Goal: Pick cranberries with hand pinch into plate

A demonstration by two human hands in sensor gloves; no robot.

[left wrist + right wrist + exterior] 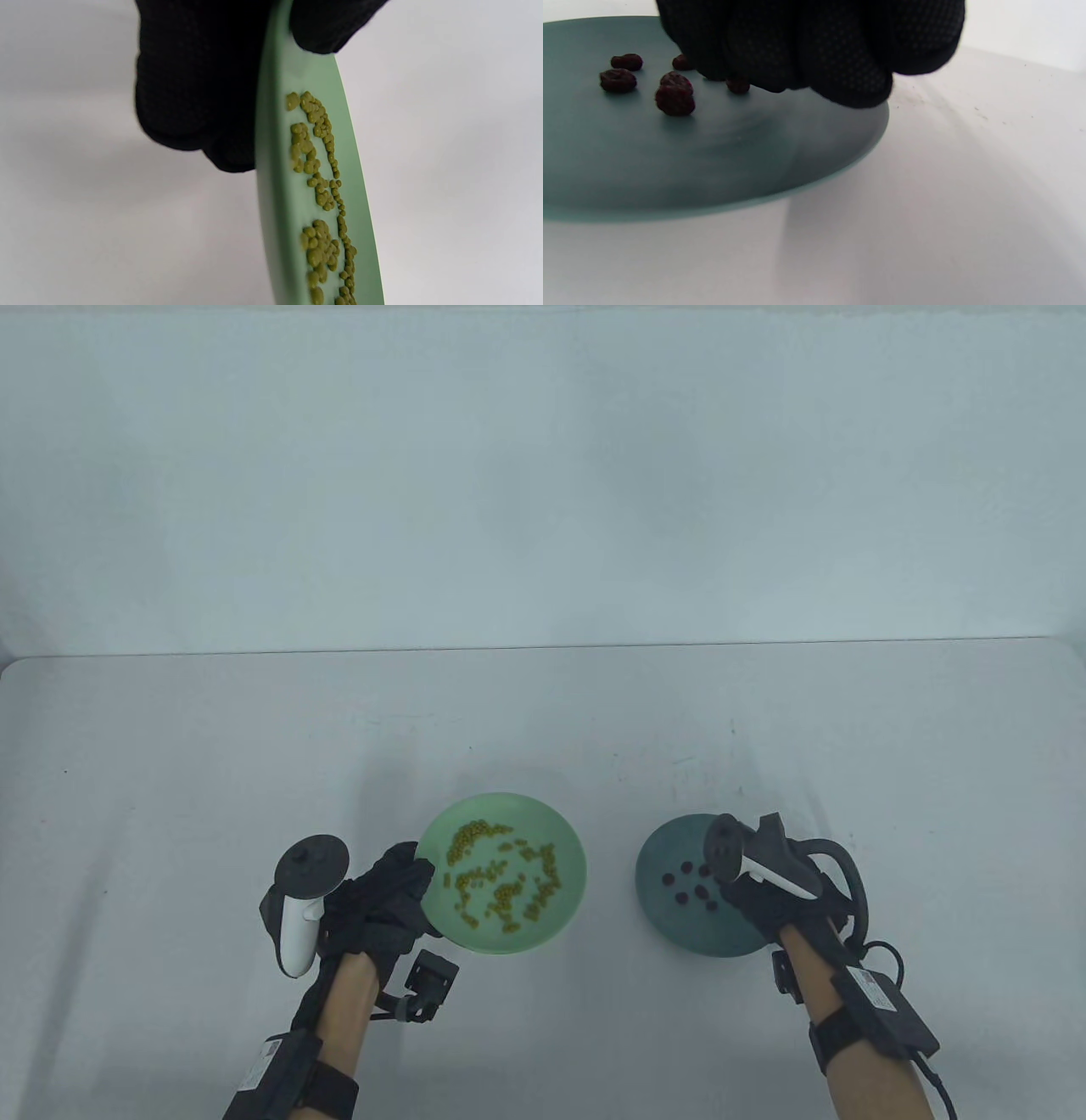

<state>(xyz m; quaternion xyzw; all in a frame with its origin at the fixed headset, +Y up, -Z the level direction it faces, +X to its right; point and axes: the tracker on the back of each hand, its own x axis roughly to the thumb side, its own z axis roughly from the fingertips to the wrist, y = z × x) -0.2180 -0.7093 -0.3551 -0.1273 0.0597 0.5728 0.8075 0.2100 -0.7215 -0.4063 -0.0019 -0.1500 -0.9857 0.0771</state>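
A dark teal plate [670,840] sits at the right with several dark red cranberries [691,886] on it. My right hand [751,899] hovers over the plate's right side. In the right wrist view its fingers [818,51] are bunched together just above the plate [712,161], close to the cranberries [674,99]. Whether they hold one is hidden. My left hand [399,882] grips the left rim of a light green plate [560,831]. In the left wrist view my thumb [326,25] lies on top of the rim [275,190] and my fingers [191,84] under it.
The green plate holds many small yellow-green beans [501,878], which also show in the left wrist view [318,169]. The white table [543,729] stretches beyond both plates to a white back wall. The two plates stand a small gap apart.
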